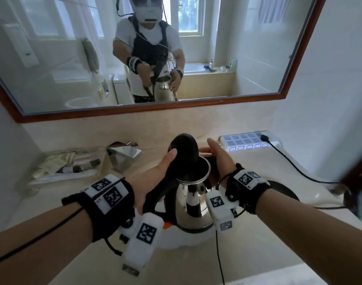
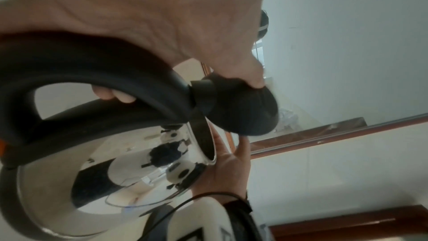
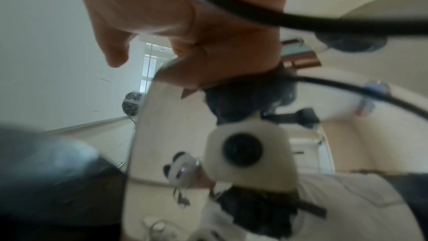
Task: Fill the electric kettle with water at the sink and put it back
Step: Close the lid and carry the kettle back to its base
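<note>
The steel electric kettle (image 1: 188, 202) hangs upright over the white sink basin (image 1: 186, 239), close to the chrome faucet (image 1: 124, 155). Its black lid (image 1: 183, 145) stands raised, so the mouth is uncovered. My left hand (image 1: 155, 179) grips the black handle, thumb pressed at the lid hinge; the left wrist view shows that hand (image 2: 162, 34) round the handle (image 2: 92, 72). My right hand (image 1: 219, 161) lies flat against the kettle's upper right side with straight fingers reaching toward the lid (image 2: 245, 109). In the right wrist view the mirror-like kettle wall (image 3: 173, 135) fills the frame under the hand (image 3: 185, 34).
The black kettle base (image 1: 285, 192) sits on the counter to the right, its cord running to a white power strip (image 1: 248, 142) by the wall. A clear tray of toiletries (image 1: 67, 165) lies left of the faucet. A wood-framed mirror (image 1: 135, 112) hangs above.
</note>
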### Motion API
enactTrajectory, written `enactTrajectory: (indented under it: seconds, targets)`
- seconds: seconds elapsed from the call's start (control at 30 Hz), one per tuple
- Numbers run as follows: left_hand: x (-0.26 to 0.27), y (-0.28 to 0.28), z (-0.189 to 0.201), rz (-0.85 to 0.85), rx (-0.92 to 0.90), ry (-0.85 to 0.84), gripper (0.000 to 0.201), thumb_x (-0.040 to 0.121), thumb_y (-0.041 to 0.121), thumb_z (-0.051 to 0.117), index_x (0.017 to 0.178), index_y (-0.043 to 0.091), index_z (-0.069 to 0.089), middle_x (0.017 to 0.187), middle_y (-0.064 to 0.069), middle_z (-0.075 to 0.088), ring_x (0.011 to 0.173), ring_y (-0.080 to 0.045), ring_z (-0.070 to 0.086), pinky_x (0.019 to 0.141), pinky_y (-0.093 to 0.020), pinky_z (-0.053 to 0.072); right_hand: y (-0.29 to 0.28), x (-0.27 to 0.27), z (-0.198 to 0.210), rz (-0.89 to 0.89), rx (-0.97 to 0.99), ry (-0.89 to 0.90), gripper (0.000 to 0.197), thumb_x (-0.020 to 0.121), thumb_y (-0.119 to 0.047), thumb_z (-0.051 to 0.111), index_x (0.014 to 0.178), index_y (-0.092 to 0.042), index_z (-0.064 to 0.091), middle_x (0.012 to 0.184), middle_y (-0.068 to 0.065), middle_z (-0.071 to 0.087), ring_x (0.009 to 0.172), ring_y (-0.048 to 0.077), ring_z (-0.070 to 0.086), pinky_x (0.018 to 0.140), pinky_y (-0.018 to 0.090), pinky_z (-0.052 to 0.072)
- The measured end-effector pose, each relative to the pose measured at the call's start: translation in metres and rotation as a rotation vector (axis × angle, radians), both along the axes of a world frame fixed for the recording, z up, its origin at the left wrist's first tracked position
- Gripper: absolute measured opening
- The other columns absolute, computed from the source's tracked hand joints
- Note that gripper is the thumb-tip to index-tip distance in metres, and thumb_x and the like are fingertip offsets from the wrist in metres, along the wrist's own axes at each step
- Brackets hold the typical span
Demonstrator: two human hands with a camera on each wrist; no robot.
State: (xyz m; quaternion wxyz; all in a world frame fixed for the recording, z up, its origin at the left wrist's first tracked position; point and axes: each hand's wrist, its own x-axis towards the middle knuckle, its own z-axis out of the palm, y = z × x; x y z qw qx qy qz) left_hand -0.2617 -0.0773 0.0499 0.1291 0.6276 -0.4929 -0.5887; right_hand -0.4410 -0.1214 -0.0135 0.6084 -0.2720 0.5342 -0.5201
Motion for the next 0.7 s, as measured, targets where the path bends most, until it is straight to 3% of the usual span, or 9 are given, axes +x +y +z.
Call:
enactTrajectory:
  seconds: [0.03, 0.13, 0.17, 0.23, 0.3, 0.4, 0.5, 0.57, 0.7]
  targets:
    - [0.001, 0.002, -0.002, 0.013, -0.031, -0.019, 0.062, 0.08, 0.074, 0.039, 0.059, 0.016, 0.049, 0.042, 0.0, 0.044, 0.042, -0.015, 0.039, 0.045, -0.017, 0.042, 0.003, 0.001, 0.003, 0.028, -0.012, 0.002, 0.044, 0.076, -0.053, 0.059, 0.088, -0.012, 0.063, 0.092, 0.014, 0.065, 0.076, 0.03, 0.063, 0.072, 0.037, 0.053]
    - [0.009, 0.008, -0.008, 0.053, -0.04, -0.103, 0.059, 0.069, 0.074, 0.056, 0.066, 0.016, 0.053, 0.06, -0.005, 0.046, 0.057, -0.019, 0.043, 0.087, -0.041, 0.047, 0.007, 0.007, 0.012, 0.081, -0.073, 0.046, 0.038, 0.079, -0.05, 0.06, 0.093, -0.015, 0.063, 0.086, 0.009, 0.07, 0.076, 0.027, 0.066, 0.07, 0.035, 0.053]
    - [0.012, 0.009, -0.009, 0.053, -0.039, -0.126, 0.061, 0.067, 0.076, 0.057, 0.068, 0.015, 0.053, 0.063, -0.005, 0.046, 0.059, -0.019, 0.043, 0.088, -0.041, 0.046, 0.006, 0.01, 0.013, 0.09, -0.112, 0.089, 0.034, 0.079, -0.044, 0.063, 0.094, -0.014, 0.064, 0.084, 0.008, 0.071, 0.075, 0.026, 0.067, 0.068, 0.034, 0.053]
    - [0.018, 0.01, -0.009, 0.063, -0.056, -0.151, 0.061, 0.068, 0.075, 0.056, 0.073, 0.014, 0.055, 0.067, -0.004, 0.046, 0.063, -0.019, 0.044, 0.068, -0.031, 0.044, 0.005, 0.015, 0.015, 0.106, -0.205, 0.209, 0.023, 0.079, -0.024, 0.067, 0.099, -0.012, 0.064, 0.083, 0.006, 0.069, 0.076, 0.022, 0.065, 0.065, 0.028, 0.053]
    - [0.022, 0.01, -0.006, 0.089, -0.079, -0.153, 0.057, 0.07, 0.072, 0.058, 0.076, 0.015, 0.056, 0.068, -0.004, 0.045, 0.063, -0.017, 0.043, 0.056, -0.025, 0.037, 0.005, 0.021, 0.017, 0.116, -0.247, 0.283, 0.024, 0.079, -0.009, 0.066, 0.102, -0.013, 0.063, 0.089, 0.003, 0.067, 0.082, 0.02, 0.064, 0.073, 0.026, 0.054]
    - [0.029, 0.012, -0.002, 0.105, -0.12, -0.151, 0.053, 0.072, 0.068, 0.06, 0.079, 0.015, 0.057, 0.065, -0.002, 0.047, 0.06, -0.015, 0.044, 0.052, -0.024, 0.037, 0.004, 0.028, 0.019, 0.147, -0.268, 0.252, 0.02, 0.08, -0.005, 0.064, 0.093, -0.02, 0.063, 0.097, 0.005, 0.067, 0.089, 0.024, 0.064, 0.085, 0.035, 0.053]
    - [0.033, 0.014, 0.0, 0.098, -0.209, -0.149, 0.047, 0.08, 0.06, 0.058, 0.068, 0.015, 0.051, 0.046, 0.003, 0.043, 0.044, -0.01, 0.038, 0.038, -0.016, 0.034, 0.005, 0.034, 0.02, 0.157, -0.284, 0.198, 0.021, 0.08, -0.003, 0.062, 0.09, -0.021, 0.063, 0.102, 0.008, 0.067, 0.091, 0.026, 0.063, 0.086, 0.038, 0.053]
    - [0.033, 0.017, 0.0, 0.081, -0.265, -0.144, 0.048, 0.081, 0.059, 0.057, 0.064, 0.015, 0.048, 0.039, 0.005, 0.041, 0.038, -0.009, 0.036, 0.036, -0.014, 0.032, 0.007, 0.033, 0.02, 0.155, -0.302, 0.2, 0.021, 0.08, -0.003, 0.062, 0.09, -0.021, 0.064, 0.099, 0.007, 0.068, 0.088, 0.025, 0.063, 0.082, 0.036, 0.053]
    - [0.027, 0.019, -0.005, 0.007, -0.358, -0.205, 0.05, 0.077, 0.061, 0.06, 0.062, 0.014, 0.049, 0.046, 0.002, 0.044, 0.043, -0.012, 0.04, 0.053, -0.021, 0.037, 0.014, 0.019, 0.019, 0.114, -0.292, 0.216, 0.017, 0.079, -0.007, 0.064, 0.089, -0.02, 0.065, 0.085, 0.005, 0.066, 0.079, 0.021, 0.062, 0.071, 0.03, 0.051]
